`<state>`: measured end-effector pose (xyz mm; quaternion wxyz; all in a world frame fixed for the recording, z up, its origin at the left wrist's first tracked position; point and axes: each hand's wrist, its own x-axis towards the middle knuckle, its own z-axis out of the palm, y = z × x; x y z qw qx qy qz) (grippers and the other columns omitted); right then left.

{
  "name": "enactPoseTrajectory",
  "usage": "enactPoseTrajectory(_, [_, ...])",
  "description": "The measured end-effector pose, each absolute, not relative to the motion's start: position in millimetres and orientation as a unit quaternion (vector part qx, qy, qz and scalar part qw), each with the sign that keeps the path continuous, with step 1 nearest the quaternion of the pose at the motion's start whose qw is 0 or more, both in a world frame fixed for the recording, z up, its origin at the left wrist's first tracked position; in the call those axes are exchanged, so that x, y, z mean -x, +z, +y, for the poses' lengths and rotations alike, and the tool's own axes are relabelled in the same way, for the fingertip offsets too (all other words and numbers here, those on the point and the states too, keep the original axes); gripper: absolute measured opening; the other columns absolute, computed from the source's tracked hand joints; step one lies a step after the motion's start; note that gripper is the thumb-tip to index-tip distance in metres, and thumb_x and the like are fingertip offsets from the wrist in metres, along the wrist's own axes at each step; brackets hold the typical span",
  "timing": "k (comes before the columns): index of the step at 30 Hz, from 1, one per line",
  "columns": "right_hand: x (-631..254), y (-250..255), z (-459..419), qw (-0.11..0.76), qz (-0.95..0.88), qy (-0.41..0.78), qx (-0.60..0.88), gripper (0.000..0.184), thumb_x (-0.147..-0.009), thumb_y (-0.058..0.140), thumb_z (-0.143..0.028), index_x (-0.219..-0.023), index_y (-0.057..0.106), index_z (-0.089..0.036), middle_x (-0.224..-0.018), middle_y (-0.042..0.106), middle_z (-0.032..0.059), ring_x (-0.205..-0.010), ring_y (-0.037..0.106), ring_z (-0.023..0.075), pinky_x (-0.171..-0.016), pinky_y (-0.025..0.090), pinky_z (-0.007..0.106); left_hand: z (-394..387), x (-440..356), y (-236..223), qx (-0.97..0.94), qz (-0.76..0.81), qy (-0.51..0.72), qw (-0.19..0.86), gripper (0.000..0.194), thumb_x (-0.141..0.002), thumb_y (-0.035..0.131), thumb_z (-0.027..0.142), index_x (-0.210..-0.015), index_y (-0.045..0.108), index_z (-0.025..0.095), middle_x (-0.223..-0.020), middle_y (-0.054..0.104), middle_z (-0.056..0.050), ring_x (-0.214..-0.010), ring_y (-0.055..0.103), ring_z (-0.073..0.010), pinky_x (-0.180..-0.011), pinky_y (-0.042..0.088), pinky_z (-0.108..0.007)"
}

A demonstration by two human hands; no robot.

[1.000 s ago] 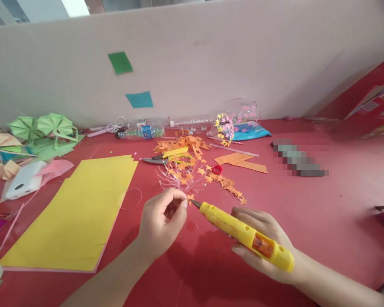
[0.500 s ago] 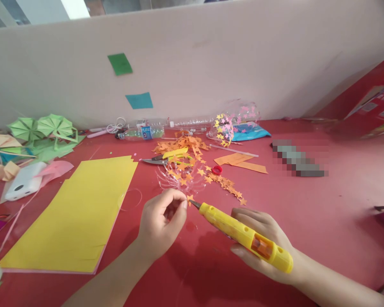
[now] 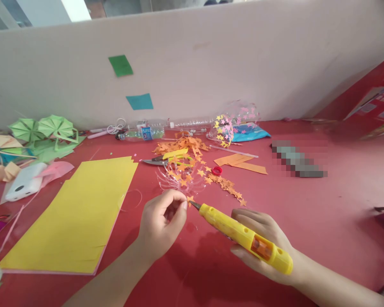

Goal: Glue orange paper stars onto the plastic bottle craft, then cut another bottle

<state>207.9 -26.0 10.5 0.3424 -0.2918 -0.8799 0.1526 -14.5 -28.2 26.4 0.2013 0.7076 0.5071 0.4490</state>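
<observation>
My left hand (image 3: 163,219) is closed in a pinch, thumb and forefinger holding a small orange paper star (image 3: 190,200) by its edge. In my right hand (image 3: 262,238) is a yellow hot glue gun (image 3: 230,224), gripped from below. Its metal nozzle points left, right beside the star; whether they touch I cannot tell. Just beyond my left hand stands a clear cut plastic bottle (image 3: 166,181) with its strips splayed outward and orange stars on it. A red bottle cap (image 3: 216,171) and a trail of loose orange stars (image 3: 228,185) lie to its right.
Yellow paper sheets (image 3: 67,217) cover the left side. Behind the cut bottle are scissors (image 3: 153,162), a yellow box cutter (image 3: 175,153) and orange scraps (image 3: 166,146). Plastic bottles (image 3: 141,133) lie along the wall. Orange strips (image 3: 249,166) and a blurred-out object (image 3: 297,160) are further right.
The view has shifted very slightly. Both hands, the star and the glue gun keep the same positions relative to each other.
</observation>
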Motion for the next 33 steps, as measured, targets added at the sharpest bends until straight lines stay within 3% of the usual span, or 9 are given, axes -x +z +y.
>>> enactPoseTrajectory(27, [-208.7,11.7,-23.4,0.338,-0.879,0.172,0.290,0.031,-0.092,0.045,-0.040,-0.067,0.041,-0.023,-0.059,0.043,-0.0024,-0.049,0.039,0.0121,-0.046,0.032,0.025,-28.9,18.2,26.6,-0.708,0.489,0.461,0.216,0.013,-0.084,0.048,0.020,-0.074,0.057,0.019,-0.058,0.054,0.003,-0.050,0.047,-0.0087,-0.048,0.040,-0.019])
enactPoseTrajectory(31, [-210.9,15.3,-21.8,0.327,-0.879,0.223,0.266,0.018,-0.090,0.050,-0.034,-0.079,0.049,-0.020,-0.074,0.056,0.0034,-0.060,0.051,0.0134,-0.054,0.043,0.024,-29.9,22.4,25.8,-0.673,0.469,0.495,0.287,0.011,-0.085,0.051,0.021,-0.075,0.057,0.020,-0.056,0.049,0.004,-0.050,0.046,-0.0084,-0.048,0.040,-0.019])
enactPoseTrajectory(33, [-210.8,17.3,-21.5,0.281,-0.891,0.253,0.253,0.010,-0.088,0.052,-0.028,-0.085,0.051,-0.019,-0.082,0.059,0.0059,-0.066,0.056,0.0135,-0.058,0.045,0.024,-29.4,24.2,26.7,-0.651,0.470,0.510,0.309,0.010,-0.085,0.052,0.021,-0.076,0.057,0.020,-0.056,0.050,0.005,-0.051,0.047,-0.0083,-0.048,0.040,-0.019])
